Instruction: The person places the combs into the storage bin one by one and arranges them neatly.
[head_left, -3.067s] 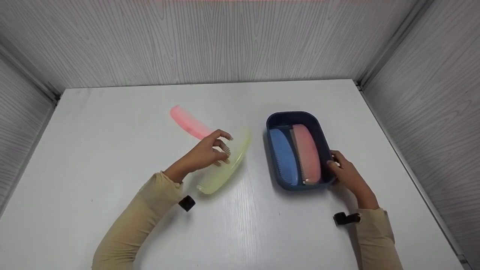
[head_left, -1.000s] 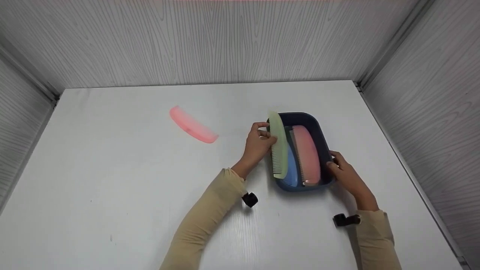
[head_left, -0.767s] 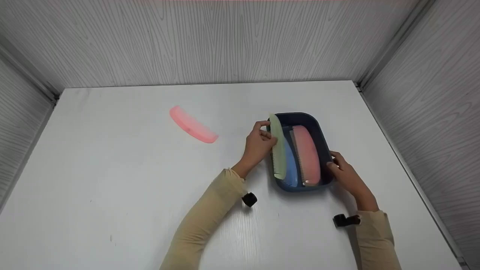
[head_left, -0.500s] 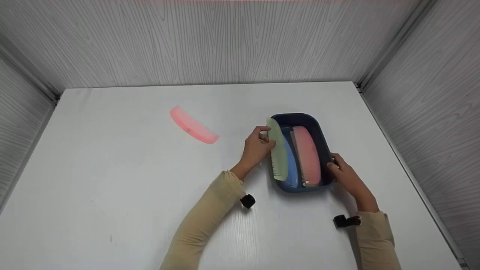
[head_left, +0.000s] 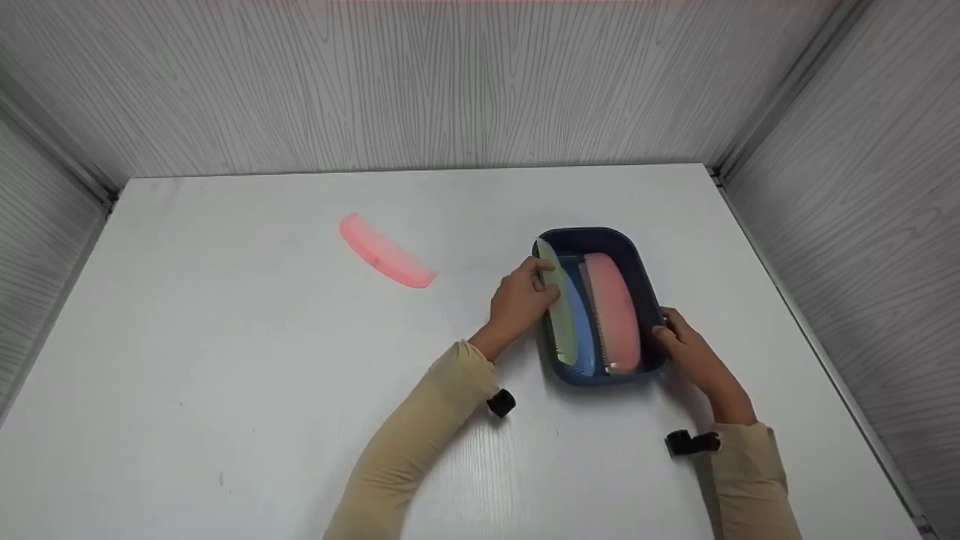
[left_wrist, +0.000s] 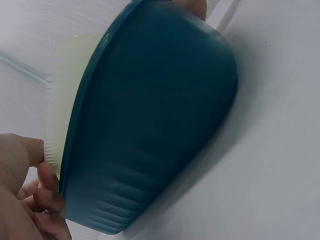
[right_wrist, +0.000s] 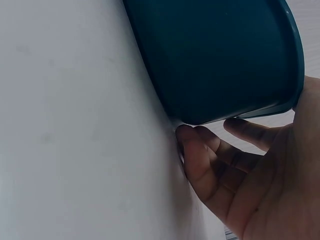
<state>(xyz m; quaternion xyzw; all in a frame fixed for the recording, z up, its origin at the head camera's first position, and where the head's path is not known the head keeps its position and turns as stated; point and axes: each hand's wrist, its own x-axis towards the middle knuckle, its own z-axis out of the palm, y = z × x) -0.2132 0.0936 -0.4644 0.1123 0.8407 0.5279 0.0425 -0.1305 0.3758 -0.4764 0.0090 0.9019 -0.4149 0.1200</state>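
Note:
My left hand (head_left: 520, 298) pinches a pale green comb (head_left: 563, 322) at the left side of a dark blue tub (head_left: 587, 380). In the left wrist view the green comb (left_wrist: 70, 70) stands up past the tub's rim, its teeth facing outward. Inside the tub lie a blue comb (head_left: 582, 322) and a pink comb (head_left: 615, 311), side by side; the green one partly covers the blue one. My right hand (head_left: 691, 352) grips the tub's right wall, thumb over the rim and fingers against the outside, as the right wrist view also shows around the tub (right_wrist: 215, 60).
Another pink comb (head_left: 386, 251) lies on the white table (head_left: 262, 337), left of the tub and toward the back. Grey wood-grain panels (head_left: 420, 90) stand behind the table and along both sides.
My left hand has picked the green comb up from the table, carried it right to the tub and lowered it inside the left wall. The right hand keeps holding the tub.

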